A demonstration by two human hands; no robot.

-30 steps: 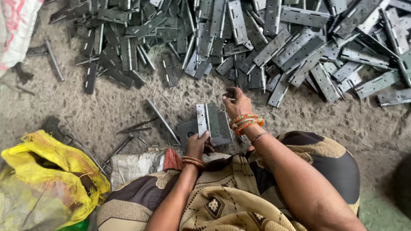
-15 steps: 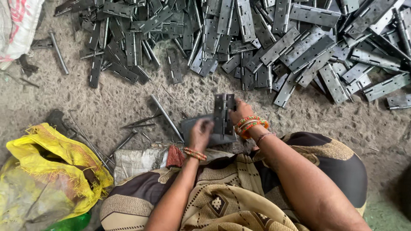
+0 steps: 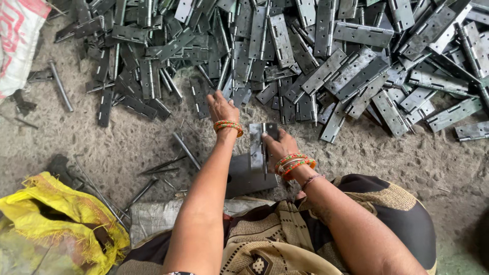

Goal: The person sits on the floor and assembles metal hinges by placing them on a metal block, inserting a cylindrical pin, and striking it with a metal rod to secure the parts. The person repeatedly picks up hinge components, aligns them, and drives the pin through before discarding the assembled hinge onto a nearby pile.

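Two hands — right [image 3: 277, 145] gripping upright hinge [image 3: 262, 147], left [image 3: 220, 108] open on hinge pile [image 3: 326, 51].

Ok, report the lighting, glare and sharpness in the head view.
Head view: soft, even daylight with faint shadows; mild sheen but no harsh glare on the pile of metal hinges; left hand and right hand are sharp; the yellow sack at the corner looks slightly soft.

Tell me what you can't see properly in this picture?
- Head view: the left hand reaches into the hinge pile; its fingertips blend into the metal, so what it grips is unclear.
- The right hand covers part of the hinge it holds.
- The dark block is partly hidden by the arms.
- The pile is cut off by the top and right edges.
- The yellow bag runs off the bottom edge.
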